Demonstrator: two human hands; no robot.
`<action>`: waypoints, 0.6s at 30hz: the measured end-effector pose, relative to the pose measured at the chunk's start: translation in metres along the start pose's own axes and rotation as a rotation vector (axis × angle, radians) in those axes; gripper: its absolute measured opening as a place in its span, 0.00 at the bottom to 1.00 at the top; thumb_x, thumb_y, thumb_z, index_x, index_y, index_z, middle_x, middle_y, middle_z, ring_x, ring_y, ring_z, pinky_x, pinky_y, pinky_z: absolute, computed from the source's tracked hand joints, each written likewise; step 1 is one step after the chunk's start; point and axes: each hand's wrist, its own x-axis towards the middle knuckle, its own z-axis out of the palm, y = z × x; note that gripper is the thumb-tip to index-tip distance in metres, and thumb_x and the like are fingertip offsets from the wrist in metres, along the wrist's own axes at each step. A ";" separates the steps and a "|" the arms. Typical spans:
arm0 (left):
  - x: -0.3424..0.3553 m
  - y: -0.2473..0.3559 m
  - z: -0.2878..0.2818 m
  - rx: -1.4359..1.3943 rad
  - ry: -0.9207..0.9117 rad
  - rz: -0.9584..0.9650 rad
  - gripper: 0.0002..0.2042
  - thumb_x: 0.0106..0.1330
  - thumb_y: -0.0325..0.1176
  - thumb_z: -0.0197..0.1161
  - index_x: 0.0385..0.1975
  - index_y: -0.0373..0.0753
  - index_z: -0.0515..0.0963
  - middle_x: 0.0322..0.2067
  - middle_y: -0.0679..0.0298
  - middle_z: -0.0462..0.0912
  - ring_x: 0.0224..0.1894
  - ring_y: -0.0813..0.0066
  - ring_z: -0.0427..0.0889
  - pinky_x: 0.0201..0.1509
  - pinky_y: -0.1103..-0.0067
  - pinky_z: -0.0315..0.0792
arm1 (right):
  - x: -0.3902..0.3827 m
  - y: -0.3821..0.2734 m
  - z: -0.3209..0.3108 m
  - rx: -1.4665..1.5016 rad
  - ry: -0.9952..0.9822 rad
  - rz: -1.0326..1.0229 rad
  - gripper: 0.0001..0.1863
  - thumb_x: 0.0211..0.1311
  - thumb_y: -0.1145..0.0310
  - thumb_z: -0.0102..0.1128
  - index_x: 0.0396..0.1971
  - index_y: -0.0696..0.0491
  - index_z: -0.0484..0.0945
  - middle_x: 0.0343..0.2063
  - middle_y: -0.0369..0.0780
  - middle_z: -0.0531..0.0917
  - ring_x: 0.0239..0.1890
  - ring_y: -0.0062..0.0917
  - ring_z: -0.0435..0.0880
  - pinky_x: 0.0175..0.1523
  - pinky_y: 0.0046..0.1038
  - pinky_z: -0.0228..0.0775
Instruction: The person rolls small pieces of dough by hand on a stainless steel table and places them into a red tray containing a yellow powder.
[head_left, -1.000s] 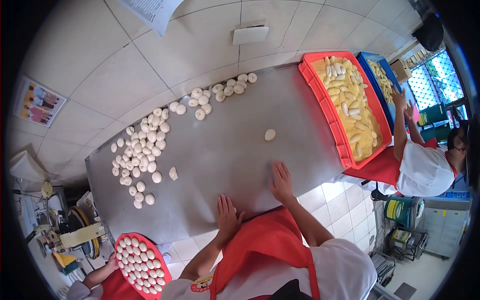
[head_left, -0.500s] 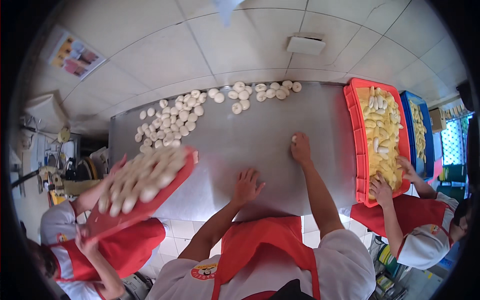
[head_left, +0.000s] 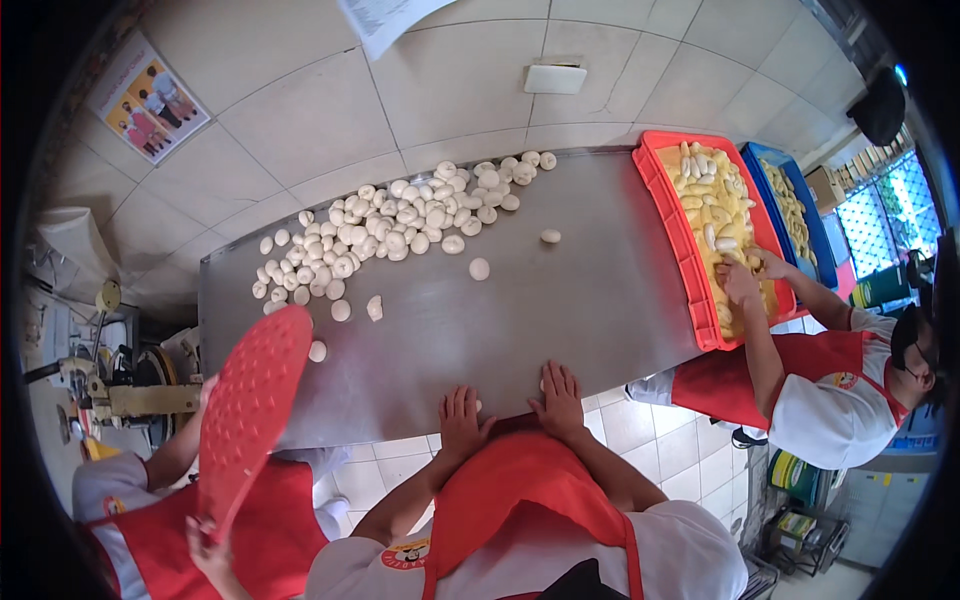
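Fingers (head_left: 462, 405) flat beside small dough piece (head_left: 478, 406).

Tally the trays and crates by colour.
Red: 2, the red crate with yellow pieces in it and the tilted red tray that a co-worker holds
Blue: 1, the blue crate beyond the red one
Total: 3

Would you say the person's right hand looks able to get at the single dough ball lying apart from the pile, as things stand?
Probably yes. The right hand rests flat at the near edge of the steel table, and only bare metal lies between it and the lone dough ball. The pile sits farther back, out of the way.
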 end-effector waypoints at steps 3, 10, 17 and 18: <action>0.022 0.002 0.001 0.126 -0.041 -0.024 0.39 0.62 0.55 0.64 0.67 0.37 0.63 0.70 0.43 0.56 0.73 0.43 0.53 0.70 0.45 0.52 | 0.033 -0.004 0.002 -0.074 -0.048 0.079 0.43 0.64 0.46 0.58 0.73 0.52 0.55 0.74 0.49 0.52 0.74 0.48 0.52 0.73 0.57 0.42; 0.168 -0.010 0.003 0.265 -0.087 -0.208 0.46 0.65 0.64 0.54 0.74 0.37 0.52 0.74 0.40 0.44 0.76 0.42 0.43 0.72 0.40 0.42 | 0.191 -0.017 -0.014 -0.167 -0.016 0.130 0.45 0.66 0.35 0.45 0.72 0.54 0.57 0.73 0.50 0.54 0.73 0.50 0.53 0.72 0.64 0.37; 0.253 -0.003 0.018 0.261 0.057 -0.178 0.45 0.67 0.61 0.52 0.74 0.33 0.49 0.75 0.41 0.42 0.78 0.46 0.38 0.75 0.48 0.38 | 0.281 0.010 -0.004 -0.113 0.043 0.153 0.45 0.67 0.35 0.44 0.72 0.54 0.56 0.74 0.46 0.54 0.76 0.44 0.50 0.75 0.55 0.39; 0.239 0.001 0.019 0.198 0.024 -0.156 0.43 0.68 0.60 0.52 0.74 0.34 0.50 0.75 0.42 0.43 0.78 0.46 0.39 0.76 0.49 0.39 | 0.271 0.012 -0.004 -0.102 0.056 0.140 0.43 0.67 0.37 0.45 0.72 0.53 0.57 0.74 0.45 0.55 0.75 0.43 0.52 0.75 0.54 0.41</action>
